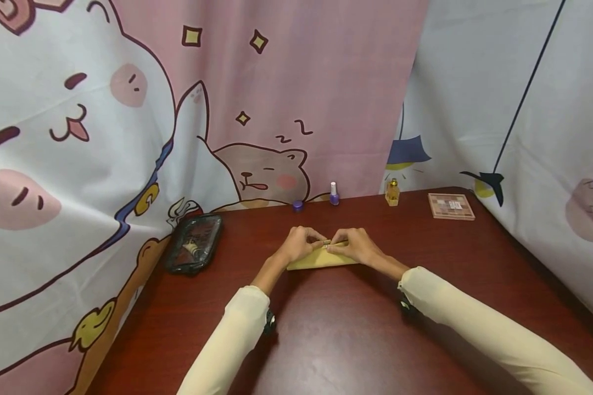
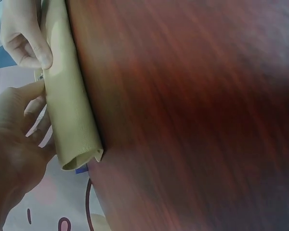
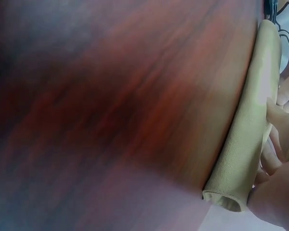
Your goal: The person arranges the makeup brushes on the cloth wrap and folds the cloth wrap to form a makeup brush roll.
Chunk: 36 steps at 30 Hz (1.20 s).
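Observation:
A yellow, leather-like folded pouch [image 1: 321, 260] lies on the table, its ends open like a tube in both wrist views. My left hand [image 1: 298, 244] pinches its far edge near the middle. Close beside it, my right hand [image 1: 357, 245] pinches the same edge, thumb on the pouch's face. Between the fingertips a small metal clasp [image 2: 40, 76] shows in the left wrist view. In the right wrist view the pouch [image 3: 245, 125] stretches along the right hand [image 3: 282, 159], and the fingers behind it are partly hidden.
Along the back edge stand a small purple lid or jar [image 1: 297, 206], a purple nail polish bottle [image 1: 334, 196] and a yellow perfume bottle [image 1: 392, 194]. A makeup palette [image 1: 451, 207] lies at the back right. At the left is a black tray [image 1: 177, 249] holding a small item.

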Each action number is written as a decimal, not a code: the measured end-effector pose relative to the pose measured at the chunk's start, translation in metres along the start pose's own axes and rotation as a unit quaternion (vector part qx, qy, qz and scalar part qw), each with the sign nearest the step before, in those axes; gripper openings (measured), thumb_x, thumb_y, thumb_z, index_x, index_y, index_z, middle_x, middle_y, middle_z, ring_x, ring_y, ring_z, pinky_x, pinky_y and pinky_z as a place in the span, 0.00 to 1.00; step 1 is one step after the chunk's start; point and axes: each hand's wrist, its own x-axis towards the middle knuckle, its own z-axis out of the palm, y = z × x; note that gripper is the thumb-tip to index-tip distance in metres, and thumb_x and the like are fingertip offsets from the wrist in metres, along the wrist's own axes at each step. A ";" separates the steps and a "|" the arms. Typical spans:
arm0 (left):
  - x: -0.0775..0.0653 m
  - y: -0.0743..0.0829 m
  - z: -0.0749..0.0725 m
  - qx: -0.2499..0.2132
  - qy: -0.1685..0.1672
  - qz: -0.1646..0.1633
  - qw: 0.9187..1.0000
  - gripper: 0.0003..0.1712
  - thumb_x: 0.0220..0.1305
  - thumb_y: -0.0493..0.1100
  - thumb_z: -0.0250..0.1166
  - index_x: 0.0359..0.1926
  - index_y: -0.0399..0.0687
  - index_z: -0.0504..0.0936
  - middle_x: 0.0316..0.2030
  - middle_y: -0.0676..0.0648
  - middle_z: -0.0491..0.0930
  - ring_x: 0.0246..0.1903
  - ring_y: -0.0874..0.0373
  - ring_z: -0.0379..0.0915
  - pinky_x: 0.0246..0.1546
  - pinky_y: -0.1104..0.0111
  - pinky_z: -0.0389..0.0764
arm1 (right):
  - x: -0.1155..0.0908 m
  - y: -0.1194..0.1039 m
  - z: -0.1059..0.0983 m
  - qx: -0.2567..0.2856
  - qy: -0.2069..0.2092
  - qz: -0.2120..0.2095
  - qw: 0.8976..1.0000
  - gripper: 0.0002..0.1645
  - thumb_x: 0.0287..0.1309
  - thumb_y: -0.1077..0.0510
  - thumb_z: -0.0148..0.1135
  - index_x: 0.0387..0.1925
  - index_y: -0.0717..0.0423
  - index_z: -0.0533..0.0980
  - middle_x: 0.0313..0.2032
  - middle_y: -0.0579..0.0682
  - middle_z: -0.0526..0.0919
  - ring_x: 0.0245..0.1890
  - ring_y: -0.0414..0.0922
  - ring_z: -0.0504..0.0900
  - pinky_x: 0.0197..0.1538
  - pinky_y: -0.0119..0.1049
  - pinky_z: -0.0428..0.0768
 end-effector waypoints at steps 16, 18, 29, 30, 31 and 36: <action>-0.010 0.003 0.012 0.062 0.023 0.021 0.998 0.07 0.64 0.40 0.75 0.43 0.48 0.92 0.42 0.52 0.88 0.43 0.58 0.81 0.45 0.66 0.81 | 0.002 0.005 0.006 0.004 -0.003 -0.038 0.999 0.10 0.62 0.54 0.76 0.41 0.51 0.83 0.40 0.47 0.91 0.44 0.46 0.89 0.49 0.48 0.84; -0.011 0.004 0.014 0.073 0.025 0.013 0.997 0.07 0.65 0.41 0.74 0.44 0.49 0.92 0.44 0.53 0.87 0.45 0.57 0.81 0.47 0.64 0.81 | 0.002 0.005 0.007 0.001 -0.005 -0.046 0.999 0.09 0.62 0.55 0.75 0.41 0.51 0.84 0.41 0.47 0.91 0.45 0.46 0.89 0.50 0.48 0.84; -0.010 0.009 0.019 0.106 0.035 -0.023 0.993 0.06 0.70 0.45 0.70 0.44 0.54 0.91 0.48 0.54 0.87 0.53 0.55 0.80 0.51 0.56 0.81 | 0.002 0.009 0.007 -0.033 -0.001 -0.044 0.998 0.06 0.65 0.50 0.73 0.39 0.46 0.84 0.41 0.45 0.90 0.47 0.47 0.88 0.49 0.50 0.84; -0.010 0.009 0.019 0.107 0.035 -0.022 0.993 0.06 0.70 0.45 0.70 0.44 0.54 0.91 0.48 0.54 0.87 0.53 0.54 0.80 0.52 0.57 0.81 | 0.002 0.009 0.007 -0.032 -0.001 -0.042 0.999 0.06 0.65 0.50 0.73 0.39 0.45 0.84 0.41 0.45 0.90 0.47 0.47 0.88 0.50 0.50 0.84; -0.009 0.009 0.019 0.108 0.034 -0.020 0.993 0.06 0.70 0.45 0.70 0.45 0.54 0.91 0.48 0.54 0.87 0.53 0.55 0.80 0.52 0.57 0.81 | 0.002 0.010 0.007 -0.031 -0.001 -0.040 0.999 0.06 0.65 0.50 0.73 0.39 0.45 0.84 0.41 0.45 0.90 0.47 0.47 0.88 0.49 0.49 0.84; -0.009 0.006 0.019 0.106 0.025 -0.002 0.994 0.09 0.72 0.44 0.69 0.48 0.53 0.91 0.50 0.54 0.87 0.52 0.54 0.80 0.54 0.59 0.80 | 0.002 0.013 0.005 -0.014 0.000 -0.033 0.999 0.07 0.65 0.51 0.73 0.40 0.47 0.84 0.42 0.45 0.90 0.47 0.46 0.88 0.50 0.48 0.84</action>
